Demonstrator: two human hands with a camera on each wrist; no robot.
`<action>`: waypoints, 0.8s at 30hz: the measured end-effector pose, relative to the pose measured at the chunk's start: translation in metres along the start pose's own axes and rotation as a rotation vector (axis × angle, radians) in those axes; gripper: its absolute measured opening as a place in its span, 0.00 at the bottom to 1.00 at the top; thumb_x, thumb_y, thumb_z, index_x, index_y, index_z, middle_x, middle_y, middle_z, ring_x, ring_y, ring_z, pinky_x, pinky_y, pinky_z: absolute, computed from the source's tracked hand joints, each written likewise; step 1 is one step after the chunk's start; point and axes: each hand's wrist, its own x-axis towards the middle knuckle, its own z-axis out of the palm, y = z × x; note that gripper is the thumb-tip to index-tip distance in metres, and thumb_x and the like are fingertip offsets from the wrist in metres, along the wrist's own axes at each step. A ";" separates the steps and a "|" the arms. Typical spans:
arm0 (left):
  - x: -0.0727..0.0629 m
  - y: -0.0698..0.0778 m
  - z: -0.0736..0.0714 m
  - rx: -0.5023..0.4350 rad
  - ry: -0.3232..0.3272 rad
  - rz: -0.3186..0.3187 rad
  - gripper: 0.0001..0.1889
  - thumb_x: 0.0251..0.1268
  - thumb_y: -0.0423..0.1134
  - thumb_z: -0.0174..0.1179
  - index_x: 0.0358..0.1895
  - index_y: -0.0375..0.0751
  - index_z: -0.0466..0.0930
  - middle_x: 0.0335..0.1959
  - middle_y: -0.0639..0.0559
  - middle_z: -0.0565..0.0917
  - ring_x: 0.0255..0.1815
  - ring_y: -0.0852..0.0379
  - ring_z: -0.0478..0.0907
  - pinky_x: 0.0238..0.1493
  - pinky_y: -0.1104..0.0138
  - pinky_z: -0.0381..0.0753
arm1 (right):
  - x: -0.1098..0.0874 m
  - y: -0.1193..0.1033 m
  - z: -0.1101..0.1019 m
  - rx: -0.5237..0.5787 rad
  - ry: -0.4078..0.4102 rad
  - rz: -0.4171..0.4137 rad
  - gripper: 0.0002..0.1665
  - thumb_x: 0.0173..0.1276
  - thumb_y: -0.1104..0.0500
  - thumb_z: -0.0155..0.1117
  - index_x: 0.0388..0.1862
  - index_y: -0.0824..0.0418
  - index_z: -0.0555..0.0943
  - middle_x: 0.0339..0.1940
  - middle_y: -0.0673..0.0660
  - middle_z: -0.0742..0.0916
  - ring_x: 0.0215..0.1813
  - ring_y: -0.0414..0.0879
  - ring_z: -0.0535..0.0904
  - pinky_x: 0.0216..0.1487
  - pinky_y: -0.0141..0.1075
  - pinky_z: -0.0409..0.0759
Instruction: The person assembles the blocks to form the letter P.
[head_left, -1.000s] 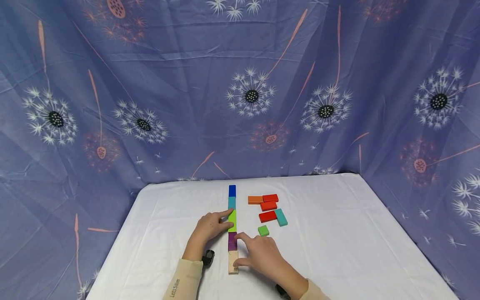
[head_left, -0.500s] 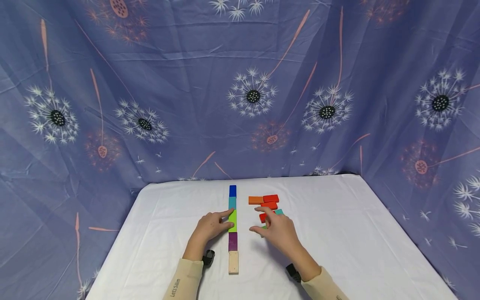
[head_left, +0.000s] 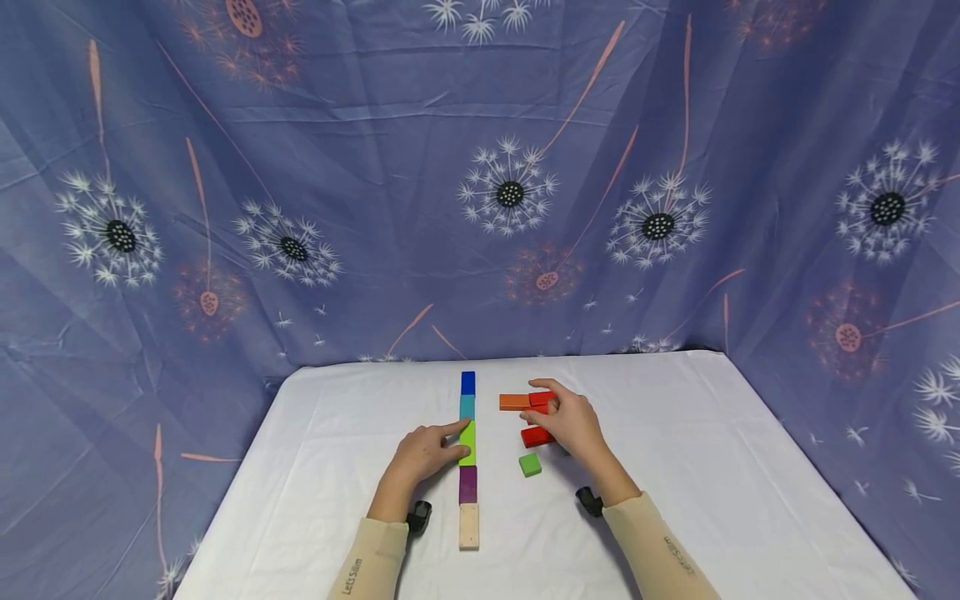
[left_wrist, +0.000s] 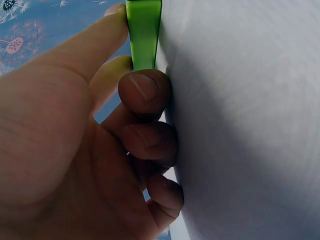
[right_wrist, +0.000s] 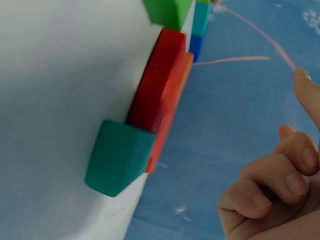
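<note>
My left hand (head_left: 422, 454) rests its index finger and thumb, spread apart, on a lime green block (head_left: 468, 440) within a row of blocks. Its other fingers curl low over the white cloth in the left wrist view. My right hand (head_left: 577, 425) is over a group of loose blocks, index finger and thumb apart with nothing between them. Below it in the head view lie a red block (head_left: 536, 437) and an orange block (head_left: 513, 402). The right wrist view shows a teal block (right_wrist: 117, 157) against a red block (right_wrist: 157, 82); the hand hides the teal one in the head view.
The row also has a blue block (head_left: 468, 382), a light blue block (head_left: 467, 407), a purple block (head_left: 468, 485) and a plain wooden block (head_left: 468, 527). A small green block (head_left: 530, 465) lies to its right. A flowered curtain (head_left: 420, 250) hangs behind the white-covered table (head_left: 712, 467).
My right hand has moved away from the purple and wooden blocks, going right and farther back over the loose blocks. My left hand has stayed on the lime green block.
</note>
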 end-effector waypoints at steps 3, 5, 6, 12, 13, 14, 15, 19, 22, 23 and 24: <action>0.000 0.000 0.000 -0.005 0.003 0.005 0.31 0.67 0.57 0.70 0.73 0.64 0.79 0.22 0.56 0.74 0.26 0.58 0.64 0.31 0.65 0.62 | 0.009 0.008 0.003 0.011 -0.028 0.044 0.35 0.61 0.47 0.84 0.68 0.47 0.84 0.17 0.49 0.72 0.18 0.43 0.63 0.22 0.34 0.59; 0.000 0.000 0.000 -0.007 0.005 0.007 0.31 0.67 0.57 0.70 0.73 0.64 0.79 0.21 0.56 0.74 0.25 0.58 0.63 0.31 0.65 0.61 | 0.015 0.013 0.005 0.012 -0.045 0.066 0.35 0.62 0.47 0.83 0.68 0.47 0.84 0.17 0.50 0.73 0.18 0.44 0.64 0.22 0.34 0.59; 0.000 0.000 0.000 -0.008 0.007 0.008 0.31 0.67 0.57 0.70 0.73 0.63 0.79 0.21 0.56 0.73 0.25 0.58 0.62 0.30 0.65 0.60 | 0.018 0.014 0.007 0.011 -0.052 0.074 0.34 0.62 0.47 0.83 0.68 0.47 0.84 0.17 0.50 0.73 0.19 0.44 0.64 0.22 0.35 0.59; 0.000 0.000 0.000 0.000 0.011 -0.006 0.31 0.67 0.58 0.70 0.73 0.64 0.79 0.21 0.56 0.74 0.25 0.58 0.63 0.31 0.64 0.61 | 0.033 0.023 0.015 -0.019 -0.089 0.120 0.29 0.65 0.47 0.80 0.65 0.46 0.86 0.18 0.50 0.74 0.19 0.45 0.65 0.23 0.36 0.59; 0.000 0.001 0.000 0.003 0.010 -0.004 0.31 0.67 0.58 0.70 0.73 0.64 0.79 0.22 0.56 0.74 0.26 0.58 0.64 0.31 0.64 0.61 | 0.035 0.024 0.016 -0.025 -0.097 0.132 0.28 0.65 0.47 0.80 0.64 0.45 0.86 0.18 0.50 0.74 0.20 0.45 0.65 0.24 0.36 0.59; 0.000 0.001 0.000 0.001 0.008 -0.005 0.31 0.67 0.58 0.70 0.73 0.64 0.79 0.23 0.56 0.75 0.26 0.58 0.64 0.32 0.65 0.62 | 0.037 0.025 0.017 -0.029 -0.107 0.146 0.28 0.65 0.47 0.80 0.64 0.45 0.86 0.18 0.50 0.74 0.20 0.45 0.65 0.24 0.36 0.59; 0.000 0.001 0.001 -0.001 0.005 -0.007 0.31 0.68 0.57 0.70 0.74 0.64 0.79 0.23 0.56 0.76 0.27 0.58 0.65 0.32 0.65 0.63 | 0.038 0.027 0.018 -0.033 -0.116 0.158 0.27 0.66 0.47 0.79 0.64 0.44 0.86 0.18 0.49 0.73 0.20 0.45 0.65 0.24 0.36 0.59; 0.001 0.000 0.002 0.002 0.002 -0.002 0.31 0.68 0.57 0.69 0.74 0.63 0.79 0.24 0.56 0.77 0.26 0.58 0.65 0.31 0.65 0.62 | 0.043 0.031 0.020 -0.021 -0.141 0.186 0.28 0.66 0.47 0.79 0.65 0.45 0.86 0.17 0.50 0.73 0.20 0.45 0.65 0.24 0.36 0.59; 0.000 -0.001 0.002 0.008 0.006 0.001 0.31 0.68 0.57 0.69 0.74 0.63 0.79 0.23 0.57 0.76 0.26 0.58 0.64 0.30 0.65 0.61 | 0.047 0.035 0.022 -0.014 -0.146 0.194 0.29 0.65 0.46 0.80 0.65 0.46 0.87 0.18 0.50 0.74 0.21 0.46 0.67 0.25 0.36 0.60; 0.000 -0.001 0.002 0.008 0.009 0.003 0.31 0.68 0.57 0.69 0.74 0.63 0.79 0.23 0.56 0.76 0.25 0.58 0.64 0.30 0.65 0.61 | 0.047 0.036 0.022 -0.018 -0.146 0.195 0.29 0.64 0.45 0.80 0.64 0.46 0.87 0.18 0.50 0.76 0.23 0.46 0.68 0.26 0.36 0.62; 0.000 -0.002 0.002 0.008 0.010 0.004 0.31 0.68 0.57 0.69 0.74 0.63 0.78 0.22 0.56 0.76 0.25 0.58 0.63 0.30 0.65 0.60 | 0.048 0.038 0.023 -0.021 -0.146 0.196 0.29 0.64 0.45 0.80 0.64 0.46 0.87 0.19 0.51 0.77 0.25 0.47 0.70 0.27 0.37 0.64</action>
